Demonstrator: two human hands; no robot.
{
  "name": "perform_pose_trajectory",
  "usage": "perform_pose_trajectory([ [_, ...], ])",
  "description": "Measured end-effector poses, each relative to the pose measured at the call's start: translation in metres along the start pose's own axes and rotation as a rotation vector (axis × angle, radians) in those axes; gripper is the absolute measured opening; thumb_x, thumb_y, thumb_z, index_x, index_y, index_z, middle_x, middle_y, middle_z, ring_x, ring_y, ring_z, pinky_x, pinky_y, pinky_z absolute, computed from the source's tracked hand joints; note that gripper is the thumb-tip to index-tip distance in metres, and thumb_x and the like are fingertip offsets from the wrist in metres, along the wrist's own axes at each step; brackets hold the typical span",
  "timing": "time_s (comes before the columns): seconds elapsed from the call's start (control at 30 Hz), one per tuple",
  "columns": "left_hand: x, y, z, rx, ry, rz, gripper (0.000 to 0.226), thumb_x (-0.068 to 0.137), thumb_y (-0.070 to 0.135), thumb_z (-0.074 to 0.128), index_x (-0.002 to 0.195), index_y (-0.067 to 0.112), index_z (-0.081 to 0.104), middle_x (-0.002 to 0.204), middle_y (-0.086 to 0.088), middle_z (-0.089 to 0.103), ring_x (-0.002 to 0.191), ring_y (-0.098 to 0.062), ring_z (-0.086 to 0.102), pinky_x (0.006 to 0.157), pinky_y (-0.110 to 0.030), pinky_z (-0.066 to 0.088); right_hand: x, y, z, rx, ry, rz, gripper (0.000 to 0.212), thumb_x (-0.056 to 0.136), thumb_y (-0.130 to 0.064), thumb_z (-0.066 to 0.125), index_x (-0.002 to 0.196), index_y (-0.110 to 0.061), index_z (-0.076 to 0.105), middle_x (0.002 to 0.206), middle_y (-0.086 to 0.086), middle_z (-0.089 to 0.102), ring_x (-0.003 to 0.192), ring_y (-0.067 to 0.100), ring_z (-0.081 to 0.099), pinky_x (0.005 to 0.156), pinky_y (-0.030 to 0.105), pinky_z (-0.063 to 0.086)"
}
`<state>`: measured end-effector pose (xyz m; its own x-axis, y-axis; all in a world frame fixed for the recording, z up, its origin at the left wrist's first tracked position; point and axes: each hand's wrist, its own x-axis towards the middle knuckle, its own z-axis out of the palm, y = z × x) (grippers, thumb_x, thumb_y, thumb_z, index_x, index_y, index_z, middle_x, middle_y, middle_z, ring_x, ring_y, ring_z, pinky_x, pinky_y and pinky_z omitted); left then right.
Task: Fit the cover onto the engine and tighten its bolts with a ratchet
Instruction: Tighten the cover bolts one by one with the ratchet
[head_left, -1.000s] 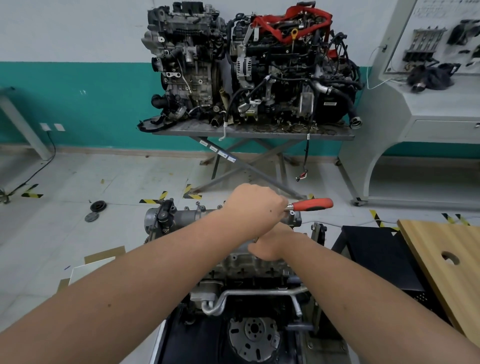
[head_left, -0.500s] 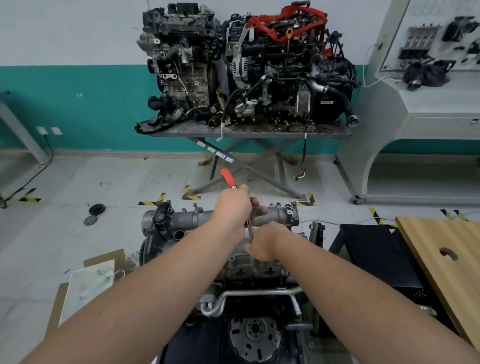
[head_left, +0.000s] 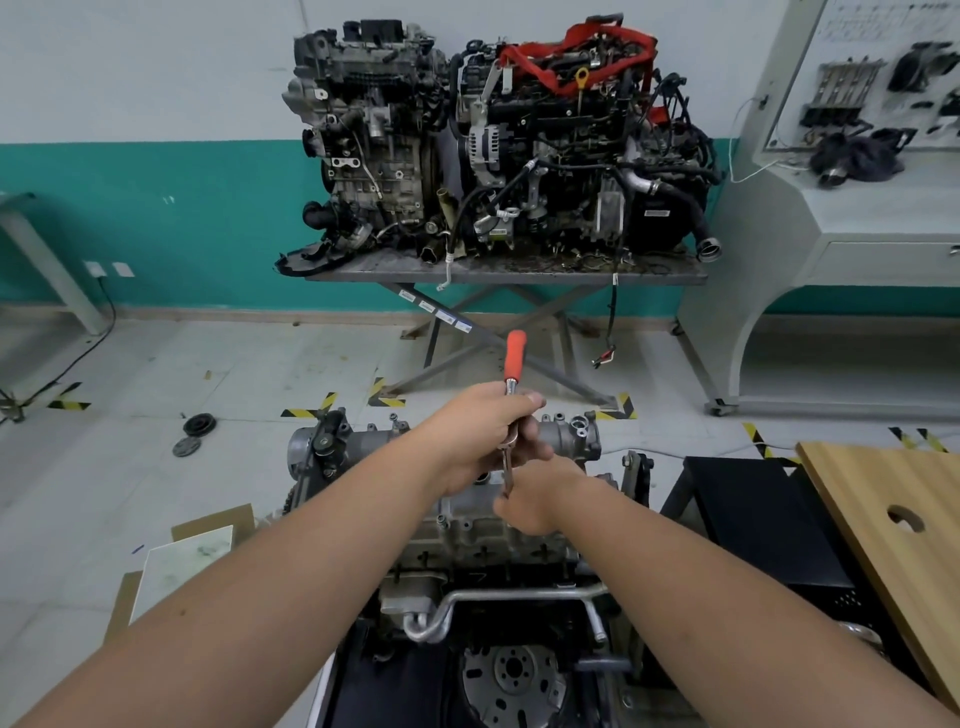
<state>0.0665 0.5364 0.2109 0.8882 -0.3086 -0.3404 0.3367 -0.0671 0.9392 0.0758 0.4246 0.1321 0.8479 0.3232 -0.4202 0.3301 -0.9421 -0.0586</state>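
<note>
A worker's left hand (head_left: 480, 431) grips the metal shank of a ratchet (head_left: 511, 410) just below its orange handle, which points toward 12 o'clock, away from the worker, in this single head-worn view of a workshop floor. The right hand (head_left: 535, 506), at 5 o'clock of the left and touching it, curls round the lower end of the tool, where the socket and the bolt under it are hidden by the fingers. Both grips are closed on the ratchet. The cover (head_left: 452, 439), a long grey casting, already lies across the top of the engine (head_left: 493, 551), which stands low in front of the worker, so the fitting step looks done and the tightening looks under way. How many bolts are already snug cannot be read from here; several small bolt heads show along the cover's far edge at 10 and 2 o'clock of the hands, and each probably needs its turn. At 12 o'clock, against the teal-banded wall, 2 other engines sit on a metal desk (head_left: 509, 270) with crossed legs. A wooden board (head_left: 893, 519) with a round hole lies at 3 o'clock, and sheets of cardboard (head_left: 182, 561) lie on the floor at 8 o'clock.
</note>
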Motion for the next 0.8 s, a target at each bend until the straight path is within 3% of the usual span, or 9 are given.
perform_pose_trajectory([
  [0.2, -0.001, -0.016, -0.005, -0.204, -0.05, 0.083, 0.022, 0.098, -0.001, 0.048, 0.119, 0.004, 0.055, 0.061, -0.004, 0.055, 0.059, -0.022, 0.062, 0.069, -0.032, 0.048, 0.002, 0.001, 0.002, -0.012, 0.021, -0.008, 0.041, 0.097, -0.042, 0.034, 0.115, -0.019, 0.062, 0.115, 0.006, 0.064, 0.107, 0.03, 0.06, 0.091, 0.042, 0.051],
  [0.37, -0.002, -0.02, -0.007, -0.379, -0.038, 0.13, 0.035, 0.096, -0.007, 0.041, 0.13, -0.005, 0.046, 0.069, -0.011, 0.06, 0.059, -0.026, 0.062, 0.062, -0.031, 0.053, 0.005, 0.0, 0.003, -0.058, 0.022, -0.006, 0.042, 0.097, -0.041, 0.032, 0.115, -0.019, 0.062, 0.117, 0.006, 0.065, 0.106, 0.028, 0.06, 0.077, 0.037, 0.043],
  [0.5, -0.004, -0.021, 0.0, -0.491, -0.013, 0.158, 0.029, 0.097, -0.008, 0.037, 0.124, -0.001, 0.044, 0.072, -0.015, 0.062, 0.058, -0.024, 0.059, 0.058, -0.028, 0.053, 0.004, 0.001, 0.003, -0.012, 0.026, 0.003, 0.037, 0.093, -0.04, 0.035, 0.114, -0.021, 0.06, 0.119, 0.006, 0.065, 0.106, 0.028, 0.06, 0.083, 0.038, 0.048],
  [0.63, -0.003, -0.021, 0.008, -0.622, 0.047, 0.163, 0.028, 0.097, -0.007, 0.036, 0.123, 0.001, 0.044, 0.07, -0.015, 0.06, 0.055, -0.02, 0.051, 0.053, -0.025, 0.048, 0.003, 0.001, 0.003, -0.007, 0.016, 0.007, 0.024, 0.093, -0.041, 0.035, 0.097, -0.024, 0.051, 0.113, 0.007, 0.066, 0.091, 0.025, 0.055, 0.075, 0.035, 0.044],
  [0.8, -0.002, -0.023, 0.011, -0.649, 0.087, 0.171, 0.031, 0.093, -0.006, 0.03, 0.118, 0.002, 0.045, 0.071, -0.012, 0.061, 0.054, -0.018, 0.049, 0.052, -0.025, 0.045, 0.001, 0.0, 0.002, -0.028, 0.021, 0.007, 0.028, 0.094, -0.041, 0.034, 0.102, -0.023, 0.055, 0.117, 0.008, 0.066, 0.105, 0.029, 0.06, 0.086, 0.038, 0.048],
])
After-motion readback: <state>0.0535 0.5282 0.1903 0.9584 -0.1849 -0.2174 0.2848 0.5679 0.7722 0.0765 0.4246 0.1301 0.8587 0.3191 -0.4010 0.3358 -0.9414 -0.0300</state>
